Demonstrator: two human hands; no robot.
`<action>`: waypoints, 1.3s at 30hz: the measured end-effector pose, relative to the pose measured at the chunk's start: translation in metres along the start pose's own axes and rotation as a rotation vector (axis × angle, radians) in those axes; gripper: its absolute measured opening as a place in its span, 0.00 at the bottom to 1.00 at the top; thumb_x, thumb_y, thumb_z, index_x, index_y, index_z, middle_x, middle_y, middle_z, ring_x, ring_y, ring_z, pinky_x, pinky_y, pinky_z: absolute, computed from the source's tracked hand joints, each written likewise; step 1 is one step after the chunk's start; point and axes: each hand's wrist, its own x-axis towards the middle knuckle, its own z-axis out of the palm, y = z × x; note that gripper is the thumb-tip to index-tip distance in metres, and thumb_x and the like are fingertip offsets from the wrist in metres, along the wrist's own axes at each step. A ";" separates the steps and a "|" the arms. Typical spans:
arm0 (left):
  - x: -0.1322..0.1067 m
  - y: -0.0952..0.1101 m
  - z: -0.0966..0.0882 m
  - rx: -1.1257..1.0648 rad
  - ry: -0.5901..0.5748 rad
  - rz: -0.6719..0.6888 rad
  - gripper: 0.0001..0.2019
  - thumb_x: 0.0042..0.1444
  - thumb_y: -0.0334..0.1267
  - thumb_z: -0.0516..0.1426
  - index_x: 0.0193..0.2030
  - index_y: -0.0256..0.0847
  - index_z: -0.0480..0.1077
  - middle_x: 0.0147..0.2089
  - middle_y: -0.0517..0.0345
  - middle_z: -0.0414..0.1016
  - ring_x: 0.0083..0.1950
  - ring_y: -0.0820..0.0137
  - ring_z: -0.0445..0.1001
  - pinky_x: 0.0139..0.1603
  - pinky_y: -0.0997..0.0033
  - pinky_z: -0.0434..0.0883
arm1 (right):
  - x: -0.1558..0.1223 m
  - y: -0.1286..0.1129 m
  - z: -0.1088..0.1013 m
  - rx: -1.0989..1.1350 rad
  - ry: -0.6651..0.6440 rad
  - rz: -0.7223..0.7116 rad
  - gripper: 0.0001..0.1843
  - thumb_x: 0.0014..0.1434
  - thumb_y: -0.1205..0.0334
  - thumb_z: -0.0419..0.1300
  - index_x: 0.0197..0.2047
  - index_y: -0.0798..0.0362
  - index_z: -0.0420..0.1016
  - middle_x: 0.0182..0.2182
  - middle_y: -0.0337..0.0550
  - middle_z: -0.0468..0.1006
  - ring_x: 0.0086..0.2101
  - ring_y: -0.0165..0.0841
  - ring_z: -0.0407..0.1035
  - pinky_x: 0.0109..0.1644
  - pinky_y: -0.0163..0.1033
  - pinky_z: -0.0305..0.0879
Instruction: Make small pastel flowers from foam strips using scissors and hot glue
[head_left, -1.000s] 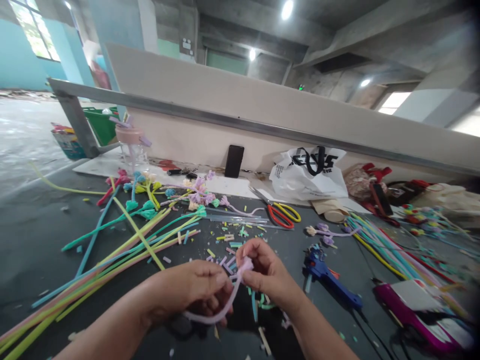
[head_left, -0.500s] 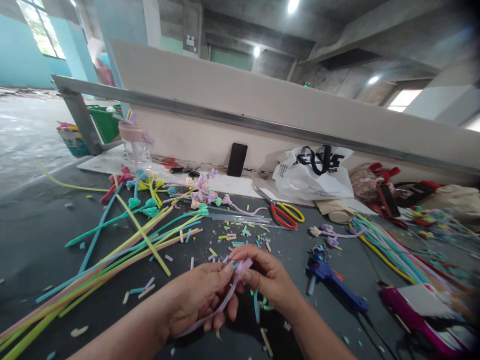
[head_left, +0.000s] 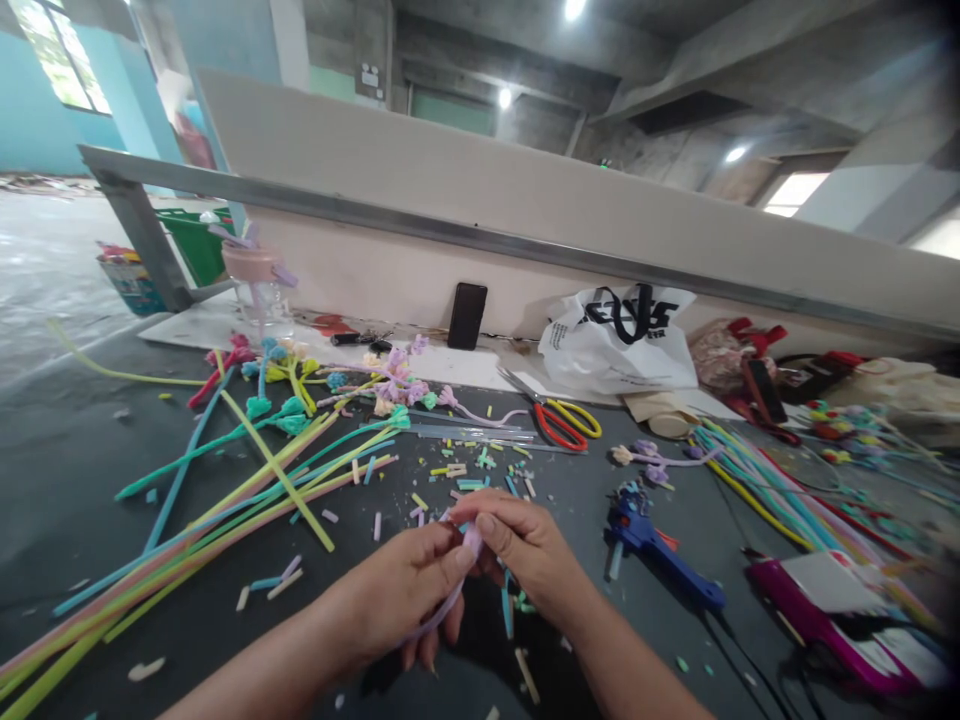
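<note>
Between my two hands is a lilac pipe cleaner (head_left: pixel 444 609), its tail hanging down across my left palm. My left hand (head_left: pixel 409 585) is closed, with thumb and fingers pinching the lilac strand. My right hand (head_left: pixel 525 545) meets it from the right, thumb and fingertips pressed on the strand's upper end. The fingertips hide most of that end. Around and below my hands lie small cut pieces in lilac, blue, cream and green. A blue glue gun (head_left: pixel 660 548) rests to the right of my right hand.
Long pipe cleaners (head_left: pixel 225 520) spread at left, with finished fluffy flowers (head_left: pixel 397 375) behind. Scissors with red and yellow handles (head_left: pixel 559 422) lie beyond my hands. A black phone (head_left: pixel 467 316) leans on the back board near a white bag (head_left: pixel 619 345). A magenta device (head_left: pixel 817 610) sits at right.
My right thumb has shifted up onto the upper end of the lilac pipe cleaner, and my fingers have closed in around it. The view has moved slightly.
</note>
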 end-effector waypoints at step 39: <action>-0.005 0.001 -0.011 -0.619 -0.275 -0.211 0.12 0.58 0.44 0.48 0.37 0.36 0.64 0.22 0.62 0.64 0.13 0.84 0.53 0.13 0.83 0.42 | 0.002 0.005 -0.007 0.401 -0.203 0.093 0.10 0.51 0.59 0.62 0.32 0.58 0.71 0.18 0.36 0.71 0.15 0.19 0.57 0.15 0.24 0.50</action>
